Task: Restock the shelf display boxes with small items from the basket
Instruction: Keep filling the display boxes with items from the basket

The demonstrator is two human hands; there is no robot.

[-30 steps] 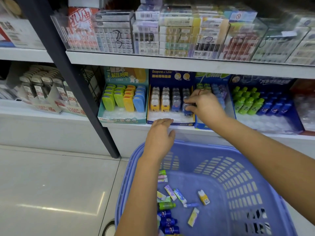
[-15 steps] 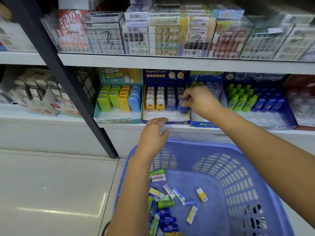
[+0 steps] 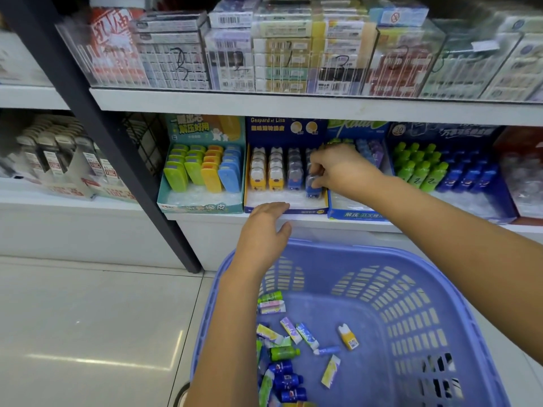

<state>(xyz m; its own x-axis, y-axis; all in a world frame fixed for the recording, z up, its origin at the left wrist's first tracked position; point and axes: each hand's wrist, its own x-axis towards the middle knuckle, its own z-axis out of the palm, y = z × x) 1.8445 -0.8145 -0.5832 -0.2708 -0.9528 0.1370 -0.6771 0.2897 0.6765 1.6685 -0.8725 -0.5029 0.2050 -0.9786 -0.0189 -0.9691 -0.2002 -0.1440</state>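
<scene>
My right hand (image 3: 338,171) pinches blue item (image 3: 311,188), seating it in display box (image 3: 286,129) right column; left hand (image 3: 264,230), fingers flat, braces box front, I judge; basket (image 3: 382,252) below box.

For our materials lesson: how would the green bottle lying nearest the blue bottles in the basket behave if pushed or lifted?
The green bottle lies on its side and looks round, so a push would probably roll it. It is small beside the left hand, so likely light.
</scene>
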